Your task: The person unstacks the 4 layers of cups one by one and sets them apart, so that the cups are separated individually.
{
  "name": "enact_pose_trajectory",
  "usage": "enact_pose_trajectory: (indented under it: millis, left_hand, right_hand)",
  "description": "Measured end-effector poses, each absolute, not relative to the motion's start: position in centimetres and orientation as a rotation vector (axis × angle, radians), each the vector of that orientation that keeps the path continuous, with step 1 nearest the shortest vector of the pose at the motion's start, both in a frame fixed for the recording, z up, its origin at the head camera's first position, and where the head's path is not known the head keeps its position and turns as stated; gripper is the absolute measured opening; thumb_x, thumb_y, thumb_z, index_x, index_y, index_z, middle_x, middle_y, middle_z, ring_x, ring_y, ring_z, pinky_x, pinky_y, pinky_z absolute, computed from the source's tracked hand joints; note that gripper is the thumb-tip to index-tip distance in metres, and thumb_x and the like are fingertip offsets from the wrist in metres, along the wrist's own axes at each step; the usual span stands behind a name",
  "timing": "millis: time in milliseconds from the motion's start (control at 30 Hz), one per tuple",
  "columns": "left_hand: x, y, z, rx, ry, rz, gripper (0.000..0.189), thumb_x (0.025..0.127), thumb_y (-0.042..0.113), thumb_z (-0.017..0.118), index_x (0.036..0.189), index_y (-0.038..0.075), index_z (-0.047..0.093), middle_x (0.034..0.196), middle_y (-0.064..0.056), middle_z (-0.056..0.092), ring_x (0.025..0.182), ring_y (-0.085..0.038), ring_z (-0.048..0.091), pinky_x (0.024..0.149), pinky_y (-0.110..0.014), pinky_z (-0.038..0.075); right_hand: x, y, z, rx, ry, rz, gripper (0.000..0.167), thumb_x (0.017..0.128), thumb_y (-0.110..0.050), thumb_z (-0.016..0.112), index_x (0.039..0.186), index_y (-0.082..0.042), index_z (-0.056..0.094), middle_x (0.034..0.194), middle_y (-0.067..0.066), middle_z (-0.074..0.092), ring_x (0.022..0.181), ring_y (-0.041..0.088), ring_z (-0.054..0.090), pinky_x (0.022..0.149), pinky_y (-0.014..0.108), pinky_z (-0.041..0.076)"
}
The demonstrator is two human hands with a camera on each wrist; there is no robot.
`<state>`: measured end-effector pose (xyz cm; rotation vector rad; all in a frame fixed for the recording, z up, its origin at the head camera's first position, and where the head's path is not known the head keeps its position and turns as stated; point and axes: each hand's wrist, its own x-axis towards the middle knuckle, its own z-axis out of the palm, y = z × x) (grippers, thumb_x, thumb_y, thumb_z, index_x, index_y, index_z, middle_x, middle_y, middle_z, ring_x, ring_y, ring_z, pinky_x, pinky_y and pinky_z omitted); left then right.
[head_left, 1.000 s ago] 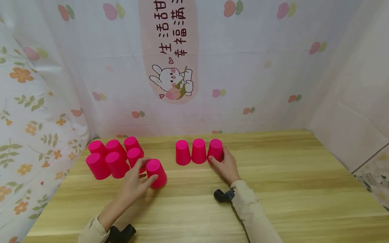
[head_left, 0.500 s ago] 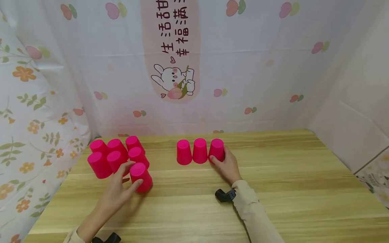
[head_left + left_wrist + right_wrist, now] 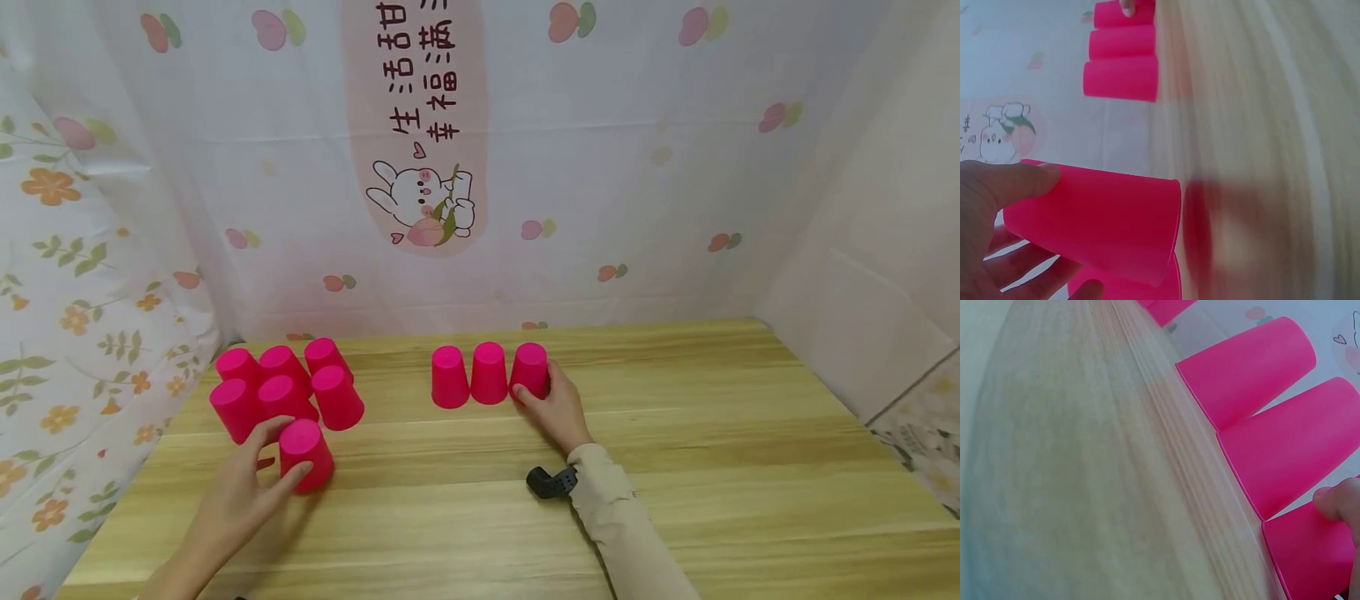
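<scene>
My left hand (image 3: 243, 492) grips a pink cup (image 3: 309, 452), thumb on its near side and fingers around the far side, left of the row (image 3: 489, 375) and nearer to me. A second ago that cup stood closer to the row; it has travelled left and toward me, and in the left wrist view its rim looks just off the wood-grain table (image 3: 450, 517). The black device on my left wrist has all but left the head view since then.

On my right, a second black device (image 3: 551, 483) and a beige sleeve (image 3: 622, 525) show nearer than the row. The block (image 3: 285, 398) lies left of the row, unshifted, two lines of three cups. My right hand (image 3: 558, 410) holds the row's right end cup (image 3: 529, 368), thumb in front, as it did a second ago; the row has stayed put.

Behind the row hangs a printed curtain (image 3: 600, 183) with one drawn rabbit (image 3: 420, 196).

Counted, there are ten cups, all mouth down: one in my left hand, six in the block, three in the row, the last including the one my right hand holds.
</scene>
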<state>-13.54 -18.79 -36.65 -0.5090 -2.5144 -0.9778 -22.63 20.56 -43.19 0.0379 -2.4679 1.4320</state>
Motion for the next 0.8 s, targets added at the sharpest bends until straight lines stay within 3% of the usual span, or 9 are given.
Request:
enact_pose_trajectory:
  millis: [200, 267, 367, 467, 633, 733, 800]
  left_hand:
    - [-13.2, -20.3, -36.9, -0.441, -2.55, -0.968, 0.058, 0.068, -0.004, 0.078, 0.117, -0.005, 0.048, 0.106, -0.014, 0.059, 0.093, -0.031, 0.055, 0.067, -0.046, 0.053]
    - [-13.3, -20.6, -37.0, -0.431, -2.549, -0.956, 0.058, 0.068, -0.004, 0.079, 0.116, -0.005, 0.048, 0.106, -0.015, 0.06, 0.092, -0.027, 0.056, 0.066, -0.045, 0.054]
    - [-13.4, -21.1, -37.1, -0.411, -2.542, -0.958, 0.058, 0.067, -0.004, 0.08, 0.115, -0.005, 0.049, 0.104, -0.014, 0.06, 0.091, -0.011, 0.055, 0.065, -0.042, 0.054]
    - [-13.5, -21.6, -37.2, -0.376, -2.54, -0.966, 0.058, 0.066, -0.003, 0.08, 0.115, -0.005, 0.049, 0.105, -0.015, 0.06, 0.089, -0.01, 0.055, 0.063, -0.038, 0.055]
    - [-13.5, -22.2, -37.3, -0.29, -2.525, -0.977, 0.058, 0.068, -0.004, 0.079, 0.116, -0.007, 0.047, 0.107, -0.02, 0.058, 0.09, -0.034, 0.056, 0.061, -0.031, 0.054]
    - [-13.5, -22.3, -37.3, -0.234, -2.51, -0.987, 0.057, 0.07, -0.005, 0.077, 0.117, -0.009, 0.045, 0.109, -0.024, 0.057, 0.094, -0.041, 0.054, 0.061, -0.032, 0.053]
    - [-13.5, -22.5, -37.3, -0.193, -2.501, -0.99, 0.056, 0.071, -0.006, 0.076, 0.118, -0.01, 0.045, 0.108, -0.026, 0.057, 0.096, -0.043, 0.054, 0.061, -0.024, 0.053]
  right_hand:
    - [-22.6, 20.3, -43.2, 0.037, -2.465, 1.433, 0.047, 0.081, -0.019, 0.07, 0.121, -0.003, 0.049, 0.109, 0.012, 0.06, 0.097, 0.026, 0.058, 0.084, 0.041, 0.049]
    - [-22.6, 20.3, -43.2, 0.029, -2.463, 1.438, 0.047, 0.082, -0.019, 0.07, 0.121, -0.003, 0.049, 0.11, 0.012, 0.06, 0.097, 0.026, 0.058, 0.085, 0.041, 0.048]
    - [-22.6, 20.4, -43.1, 0.035, -2.462, 1.448, 0.049, 0.082, -0.018, 0.07, 0.123, -0.003, 0.049, 0.111, 0.013, 0.059, 0.099, 0.026, 0.057, 0.086, 0.041, 0.048]
    - [-22.6, 20.4, -43.1, 0.043, -2.466, 1.452, 0.049, 0.082, -0.018, 0.07, 0.124, -0.002, 0.048, 0.112, 0.013, 0.059, 0.099, 0.027, 0.057, 0.086, 0.042, 0.048]
    - [-22.5, 20.3, -43.0, 0.036, -2.472, 1.445, 0.048, 0.082, -0.018, 0.07, 0.123, -0.003, 0.048, 0.112, 0.013, 0.059, 0.099, 0.027, 0.057, 0.086, 0.042, 0.048]
    - [-22.5, 20.3, -43.0, 0.029, -2.476, 1.436, 0.047, 0.083, -0.019, 0.069, 0.122, -0.003, 0.049, 0.111, 0.013, 0.059, 0.099, 0.027, 0.057, 0.085, 0.042, 0.048]
    - [-22.5, 20.3, -42.9, 0.027, -2.48, 1.433, 0.047, 0.083, -0.019, 0.069, 0.122, -0.003, 0.049, 0.111, 0.013, 0.059, 0.099, 0.027, 0.057, 0.085, 0.042, 0.048]
